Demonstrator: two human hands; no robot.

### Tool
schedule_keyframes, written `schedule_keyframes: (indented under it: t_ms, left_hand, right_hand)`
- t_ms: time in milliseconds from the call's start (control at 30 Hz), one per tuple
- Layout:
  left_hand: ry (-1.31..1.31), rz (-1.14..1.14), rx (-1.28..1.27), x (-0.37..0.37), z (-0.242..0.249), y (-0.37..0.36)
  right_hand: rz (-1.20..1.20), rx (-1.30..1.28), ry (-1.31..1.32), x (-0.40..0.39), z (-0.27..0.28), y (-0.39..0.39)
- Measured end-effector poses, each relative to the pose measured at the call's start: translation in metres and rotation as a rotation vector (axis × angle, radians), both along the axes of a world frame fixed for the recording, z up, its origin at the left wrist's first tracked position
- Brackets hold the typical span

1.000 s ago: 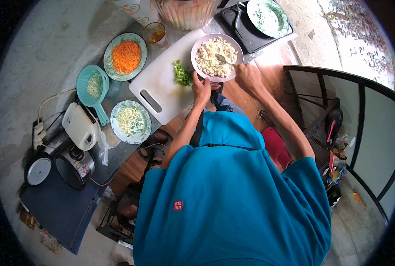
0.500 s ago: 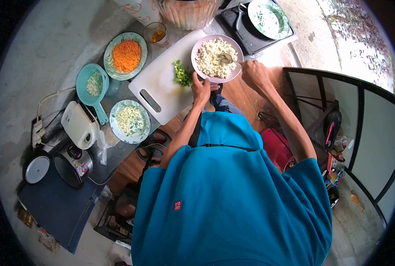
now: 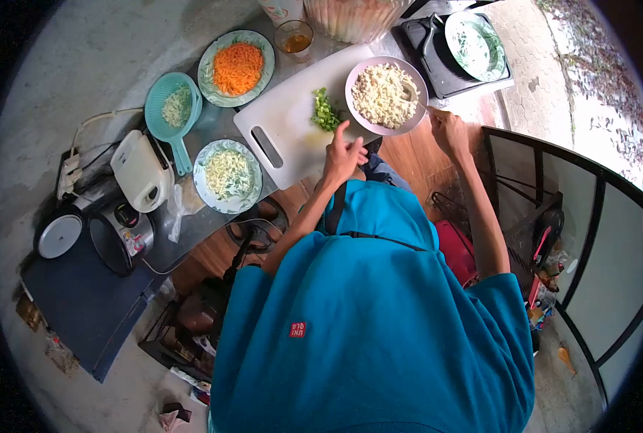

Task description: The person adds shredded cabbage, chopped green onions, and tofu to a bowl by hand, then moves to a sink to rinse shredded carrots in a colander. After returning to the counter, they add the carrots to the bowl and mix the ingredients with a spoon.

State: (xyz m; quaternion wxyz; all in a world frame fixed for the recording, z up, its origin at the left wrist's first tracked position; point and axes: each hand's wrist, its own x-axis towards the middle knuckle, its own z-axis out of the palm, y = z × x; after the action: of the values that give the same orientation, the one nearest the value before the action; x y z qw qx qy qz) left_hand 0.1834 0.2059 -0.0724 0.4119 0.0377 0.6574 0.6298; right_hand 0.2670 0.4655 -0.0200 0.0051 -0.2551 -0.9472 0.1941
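Observation:
A pink-rimmed bowl [image 3: 350,90] full of pale chopped pieces [image 3: 383,94] sits at the right end of the white cutting board [image 3: 285,112]. My right hand [image 3: 451,134] is closed round the handle of a spoon [image 3: 410,99], whose head is sunk in the pieces at the bowl's right side. Just below and left of the bowl, my left hand [image 3: 344,155] is off the rim with its fingers apart and nothing in them. Chopped green onion [image 3: 324,110] lies on the board, left of the bowl.
Plates of grated carrot [image 3: 237,68] and pale shreds [image 3: 228,175], plus a green strainer [image 3: 153,101], stand left of the board. A glass [image 3: 294,40] is behind it. At the back right, a stove [image 3: 444,81] bears a patterned plate [image 3: 474,47].
My left hand has let go of the bowl's rim and spread its fingers. The spoon has moved to the bowl's right side. The whole view has shifted, with table items now further right.

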Motion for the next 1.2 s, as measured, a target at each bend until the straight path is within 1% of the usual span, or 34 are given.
schedule_keyframes:
  t_ms: [33, 67, 100, 167, 200, 233, 267, 300, 333, 367, 433, 500, 567, 633, 667, 733, 767, 833, 867, 900, 967, 1000, 1033, 1067, 1100, 1133, 1167, 1200]
  left_hand:
    - [0.053, -0.107, -0.038, -0.002, 0.003, -0.009]
    - [0.071, -0.084, -0.089, 0.001, 0.008, -0.018]
    - [0.073, -0.081, -0.089, 0.001, 0.009, -0.026]
    - [0.161, -0.179, -0.176, 0.001, 0.009, -0.041]
    - [0.186, -0.165, -0.212, 0.002, 0.012, -0.046]
    - [0.187, -0.158, -0.214, 0.002, 0.012, -0.051]
    - [0.278, -0.136, -0.251, 0.003, 0.012, -0.057]
    - [0.37, -0.111, -0.289, 0.005, 0.012, -0.062]
    - [0.397, -0.03, -0.318, 0.008, 0.012, -0.066]
    - [0.402, -0.01, -0.322, 0.009, 0.012, -0.069]
    - [0.485, 0.119, -0.459, 0.012, 0.015, -0.077]
    - [0.461, 0.182, -0.497, 0.017, 0.017, -0.085]
    - [0.435, 0.28, -0.541, 0.025, 0.017, -0.096]
    - [0.419, 0.29, -0.595, 0.028, 0.019, -0.097]
    - [0.418, 0.297, -0.566, 0.031, 0.019, -0.098]
    - [0.389, 0.308, -0.489, 0.037, 0.018, -0.097]
    - [0.384, 0.298, -0.487, 0.037, 0.016, -0.096]
    - [0.435, 0.203, -0.456, 0.033, 0.011, -0.091]
    - [0.437, 0.204, -0.444, 0.032, 0.013, -0.089]
    - [0.426, 0.175, -0.411, 0.028, 0.022, -0.085]
    - [0.424, 0.135, -0.37, 0.015, 0.031, -0.089]
    - [0.42, 0.096, -0.359, 0.012, 0.03, -0.093]
    - [0.411, 0.059, -0.34, 0.01, 0.03, -0.093]
    - [0.389, -0.03, -0.354, 0.006, 0.02, -0.104]
    - [0.391, -0.037, -0.333, -0.001, 0.022, -0.109]
    - [0.404, -0.041, -0.325, -0.004, 0.023, -0.116]
    - [0.414, -0.045, -0.32, -0.007, 0.024, -0.124]
    - [0.387, -0.058, -0.308, -0.011, 0.023, -0.132]
  right_hand:
    - [0.035, 0.01, 0.063, 0.003, -0.012, 0.002]
    - [0.083, 0.031, 0.108, 0.006, -0.024, 0.005]
    - [0.086, 0.031, 0.11, 0.011, -0.035, 0.007]
    - [0.06, 0.009, 0.159, 0.016, -0.05, 0.008]
    - [0.065, 0.007, 0.162, 0.013, -0.042, 0.005]
    - [-0.056, -0.099, 0.047, 0.009, -0.024, -0.001]
    - [-0.175, -0.205, -0.07, 0.009, -0.012, -0.008]
    - [-0.163, -0.208, -0.068, 0.012, -0.012, -0.011]
    - [-0.245, -0.233, 0.008, 0.014, -0.012, -0.012]
    - [-0.323, -0.259, 0.086, 0.014, -0.012, -0.012]
    - [-0.303, -0.289, 0.121, 0.02, -0.007, -0.015]
    - [-0.385, -0.365, 0.196, 0.023, -0.006, -0.021]
    - [-0.333, -0.223, 0.32, 0.025, -0.003, -0.026]
    - [-0.29, -0.091, 0.434, 0.023, 0.006, -0.03]
    - [-0.293, -0.103, 0.433, 0.018, 0.009, -0.031]
    - [-0.352, -0.349, 0.327, 0.01, 0.011, -0.033]
    - [-0.362, -0.345, 0.322, 0.007, 0.007, -0.032]
    - [-0.337, -0.256, 0.166, -0.007, 0.004, -0.026]
    - [-0.251, -0.18, 0.166, -0.012, 0.007, -0.028]
    - [-0.25, -0.17, 0.176, -0.018, 0.009, -0.03]
    - [-0.021, 0.013, 0.26, -0.028, 0.009, -0.038]
    - [-0.007, -0.014, 0.197, -0.034, 0.019, -0.041]
    - [-0.158, -0.141, 0.106, -0.039, 0.023, -0.046]
    - [-0.165, -0.12, 0.092, -0.043, 0.017, -0.044]
    - [-0.172, -0.104, 0.077, -0.047, 0.016, -0.046]
    - [-0.181, -0.095, -0.047, -0.051, 0.018, -0.047]
    - [-0.192, -0.084, -0.055, -0.049, 0.014, -0.049]
    - [-0.161, -0.028, 0.058, -0.049, 0.014, -0.055]
